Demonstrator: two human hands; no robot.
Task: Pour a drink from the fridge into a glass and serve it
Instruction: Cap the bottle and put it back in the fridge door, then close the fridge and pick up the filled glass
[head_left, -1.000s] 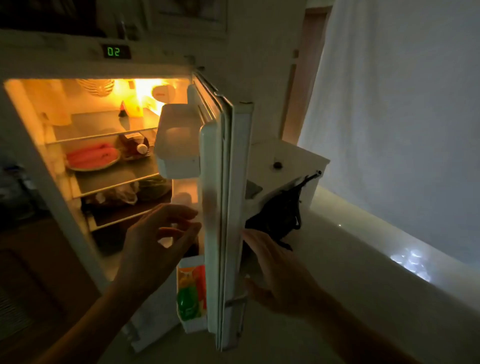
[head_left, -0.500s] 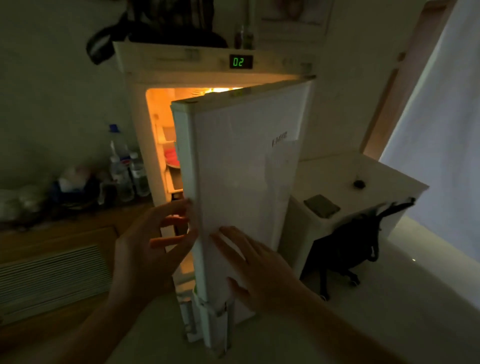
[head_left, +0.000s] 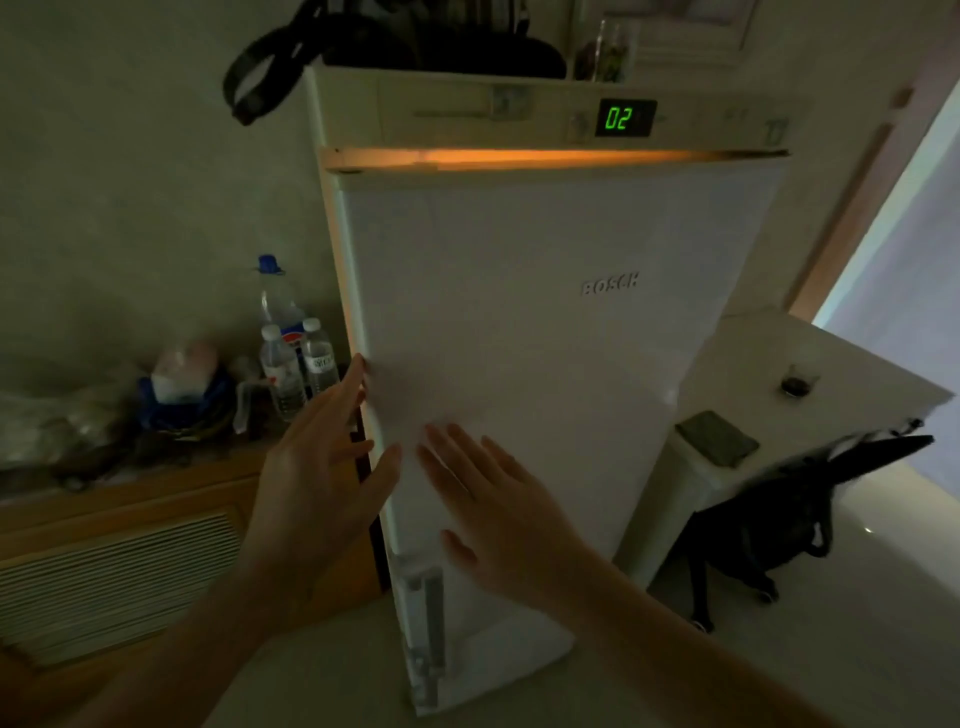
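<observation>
A white fridge (head_left: 545, 322) fills the middle of the head view, its door almost flat against the body. Orange light still shows in a thin gap along the top edge. A green display (head_left: 625, 118) reads 02. My left hand (head_left: 322, 467) is spread at the door's left edge, fingertips touching it, holding nothing. My right hand (head_left: 498, 514) lies flat and empty on the door front, fingers apart. A small glass (head_left: 796, 376) with something dark in it stands on the white table at the right. The fridge's contents are hidden.
Several water bottles (head_left: 293, 353) and bagged clutter (head_left: 182, 384) sit on a wooden cabinet (head_left: 119, 551) left of the fridge. The white table (head_left: 841, 415) at right also holds a dark flat object (head_left: 717, 439). A black chair (head_left: 769, 525) stands beside it. Bags lie atop the fridge.
The fridge door swung from wide open to nearly closed, hiding the lit shelves. Both hands followed it, the right hand moving from the door's edge onto its front.
</observation>
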